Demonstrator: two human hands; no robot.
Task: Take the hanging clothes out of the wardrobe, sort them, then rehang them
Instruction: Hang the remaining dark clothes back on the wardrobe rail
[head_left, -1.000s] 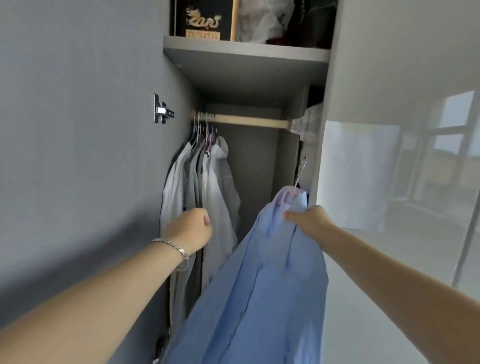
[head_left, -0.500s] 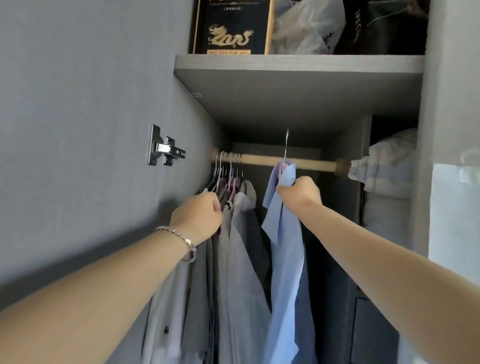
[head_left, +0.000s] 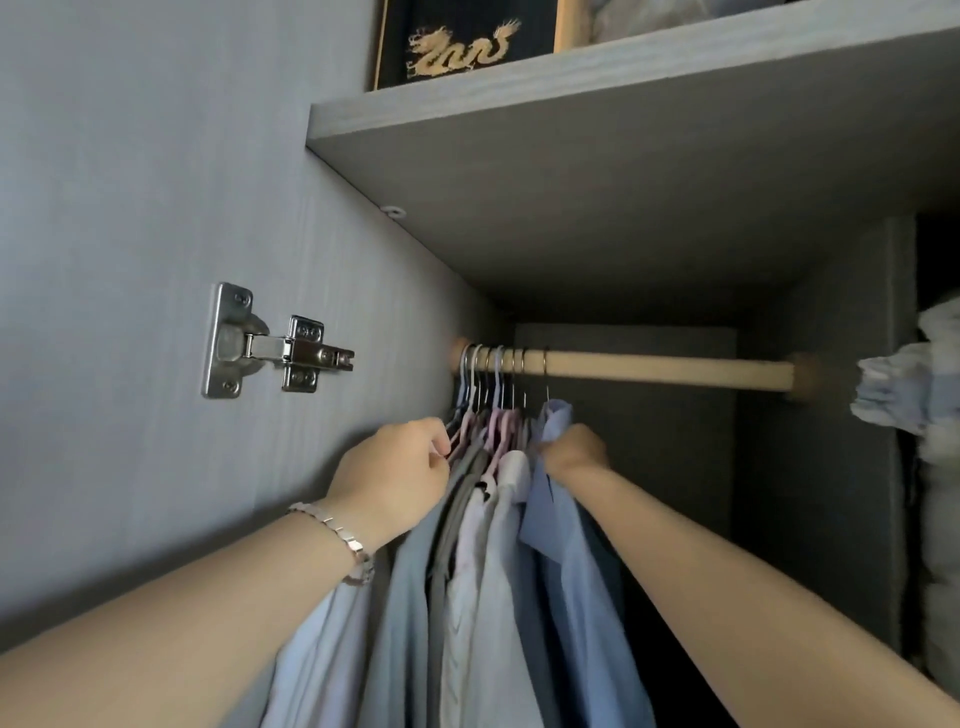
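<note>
Blue shirt (head_left: 576, 597) hooked on the rod (head_left: 665, 368)
Right hand (head_left: 574, 451) grips its collar; left hand (head_left: 395, 470) curls against the bunched hangers (head_left: 493, 421), can't tell if it's actually holding one.

Your right hand (head_left: 574, 449) has lifted the blue shirt (head_left: 566, 571) from low outside the wardrobe (head_left: 426, 291) up to the rod (head_left: 649, 366). The hanger hook (head_left: 547, 387), above the rod half a second ago, now sits over it, just right of the other hangers (head_left: 488, 415). Your left hand (head_left: 395, 478) has risen from the shirt fronts and now pinches at the leftmost hangers.
</note>
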